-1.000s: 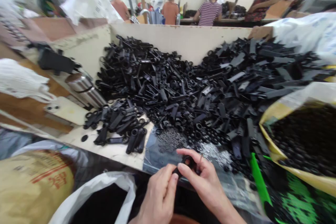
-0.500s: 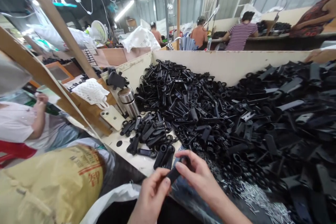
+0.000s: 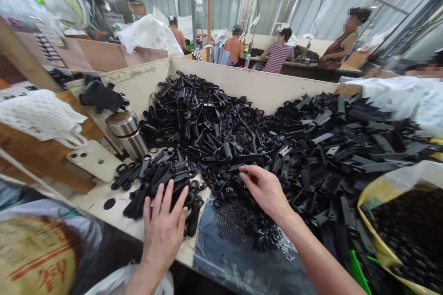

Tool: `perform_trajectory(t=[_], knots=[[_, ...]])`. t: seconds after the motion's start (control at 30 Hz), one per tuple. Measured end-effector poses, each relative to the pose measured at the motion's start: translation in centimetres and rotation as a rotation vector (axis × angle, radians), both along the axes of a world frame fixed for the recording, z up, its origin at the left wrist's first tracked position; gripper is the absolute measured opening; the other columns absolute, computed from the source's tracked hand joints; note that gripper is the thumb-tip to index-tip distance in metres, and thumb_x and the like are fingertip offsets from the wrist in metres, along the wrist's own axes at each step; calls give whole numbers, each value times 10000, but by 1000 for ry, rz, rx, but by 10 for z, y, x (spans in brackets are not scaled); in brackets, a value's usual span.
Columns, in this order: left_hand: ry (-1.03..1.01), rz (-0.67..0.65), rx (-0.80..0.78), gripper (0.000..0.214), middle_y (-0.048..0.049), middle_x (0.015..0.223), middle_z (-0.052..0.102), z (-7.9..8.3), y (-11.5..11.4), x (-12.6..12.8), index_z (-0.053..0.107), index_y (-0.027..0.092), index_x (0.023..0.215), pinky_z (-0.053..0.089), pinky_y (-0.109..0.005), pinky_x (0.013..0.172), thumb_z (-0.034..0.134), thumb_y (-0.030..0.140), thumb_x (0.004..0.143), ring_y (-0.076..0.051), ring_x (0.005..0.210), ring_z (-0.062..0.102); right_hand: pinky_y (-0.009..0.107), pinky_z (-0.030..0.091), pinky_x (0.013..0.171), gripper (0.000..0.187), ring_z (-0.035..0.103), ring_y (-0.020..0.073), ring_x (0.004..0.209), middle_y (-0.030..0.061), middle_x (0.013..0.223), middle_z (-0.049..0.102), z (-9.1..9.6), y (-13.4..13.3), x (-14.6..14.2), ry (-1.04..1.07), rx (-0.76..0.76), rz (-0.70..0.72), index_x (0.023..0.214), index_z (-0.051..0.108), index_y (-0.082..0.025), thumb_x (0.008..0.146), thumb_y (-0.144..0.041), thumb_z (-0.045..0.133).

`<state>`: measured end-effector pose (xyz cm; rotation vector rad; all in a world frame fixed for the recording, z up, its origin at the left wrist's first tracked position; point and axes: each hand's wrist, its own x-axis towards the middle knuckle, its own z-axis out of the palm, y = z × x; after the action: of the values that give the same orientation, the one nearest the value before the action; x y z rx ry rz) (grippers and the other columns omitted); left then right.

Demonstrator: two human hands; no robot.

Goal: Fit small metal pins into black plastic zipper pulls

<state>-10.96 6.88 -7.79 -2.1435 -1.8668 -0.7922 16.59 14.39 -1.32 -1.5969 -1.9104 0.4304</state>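
Observation:
My left hand (image 3: pixel 165 221) lies palm down with its fingers spread, over a small heap of black plastic strap-like parts with ring ends (image 3: pixel 162 173) on the pale board. Its fingertips are at the near side of this heap. My right hand (image 3: pixel 265 189) is at the front of the large pile of similar black ring-ended parts (image 3: pixel 207 120). Its thumb and fingers are bent together at the tips; whatever is between them blends into the dark pile. Small dark and silvery pins (image 3: pixel 284 244) lie beneath my right forearm.
A steel flask (image 3: pixel 128 133) and a white phone (image 3: pixel 95 160) stand left of the small heap. Flat black pieces (image 3: pixel 321 143) fill the bin's right side, near a yellow-edged sack (image 3: pixel 372 219) of dark round parts. Several people work beyond the bin's back wall (image 3: pixel 242 78).
My hands have come apart. The left has let go of the black part and spread over the small heap; the right has moved to the large pile. The view has swung right.

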Motion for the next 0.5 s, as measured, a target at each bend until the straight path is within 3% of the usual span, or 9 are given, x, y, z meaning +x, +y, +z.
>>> perform_trajectory(t=[0.17, 0.37, 0.5], knots=[[-36, 49, -28, 477, -136, 1644, 400, -2, 14, 0, 523, 273, 1500, 148, -606, 1248, 443, 245, 1030, -320, 1532, 324, 292, 510, 720, 225, 713, 210, 832, 26, 908, 741, 6, 14, 27, -178, 40, -50, 1145, 729, -223, 968, -247, 593], [-28, 58, 11, 472, -177, 1648, 376, -3, 15, -1, 521, 213, 1500, 114, -611, 1248, 412, 240, 1042, -334, 1534, 312, 243, 478, 675, 220, 713, 183, 871, 6, 1002, 716, 3, 30, 17, -358, 47, 40, 1164, 741, -300, 965, -230, 681], [-55, -3, 102, 579, -178, 1669, 328, -4, 13, -8, 368, 257, 1586, 97, -635, 1236, 471, 240, 1017, -362, 1542, 277, 249, 469, 660, 194, 710, 180, 856, 15, 1084, 707, 9, 27, 23, -390, 89, 9, 1170, 740, -298, 1006, -270, 640]])
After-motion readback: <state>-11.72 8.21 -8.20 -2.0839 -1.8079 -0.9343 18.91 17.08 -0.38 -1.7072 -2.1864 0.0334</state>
